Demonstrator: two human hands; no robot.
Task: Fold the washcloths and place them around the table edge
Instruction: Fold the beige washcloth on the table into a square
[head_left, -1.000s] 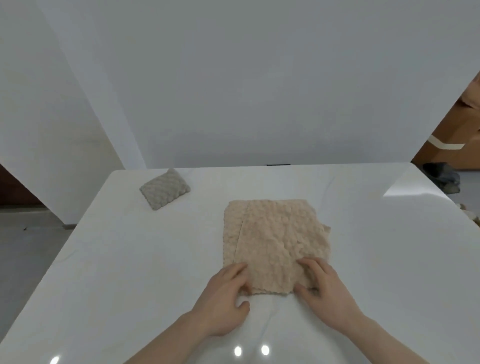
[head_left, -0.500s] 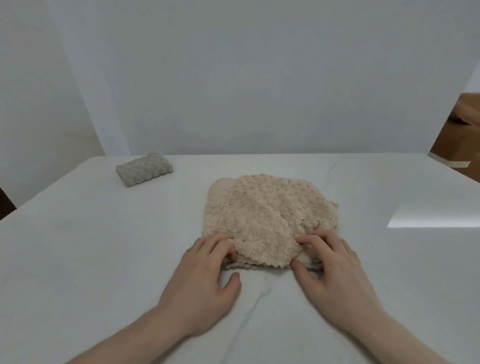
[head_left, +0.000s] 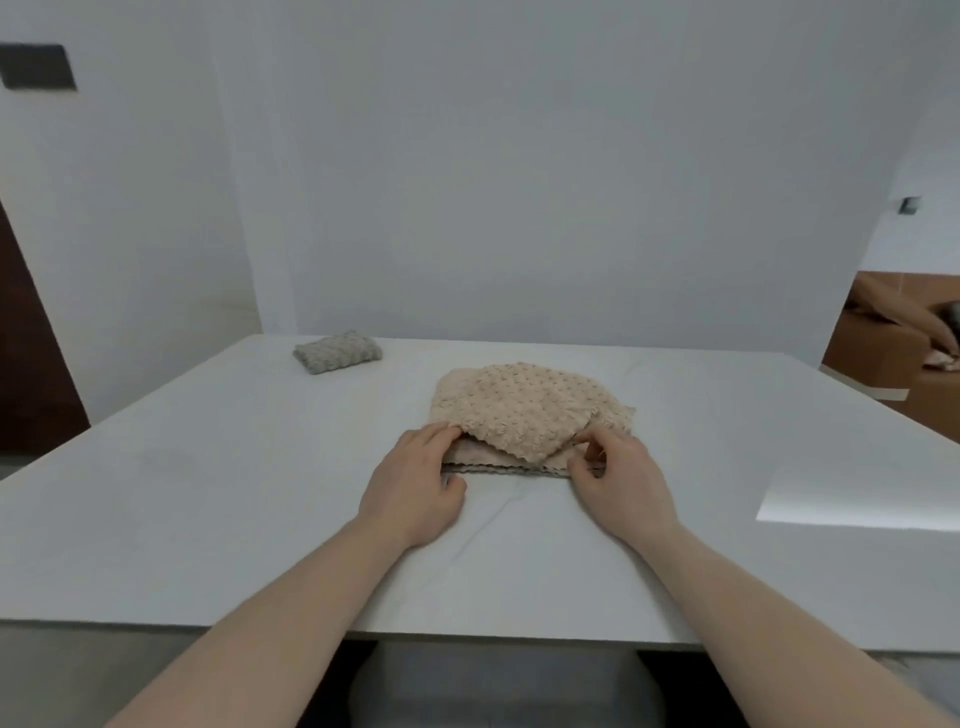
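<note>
white walls behind; white table fills the view. beige cloth lies mid-table, well in from every edge, partly folded, top layer bulging. left hand pinches the near-left corner of that top layer, lifting it off the layers beneath. right hand pinches the near-right corner, fingers curled on the fabric. grey cloth sits folded compact at the far-left edge, apart from the beige one.

progress, as judged: one cloth folded and placed; beige one mid-fold, not yet placed at an edge. no further cloths in view, so the remaining count cannot be told.

markings: no brand, label or legible writing seen on cloths, table or walls.
</note>
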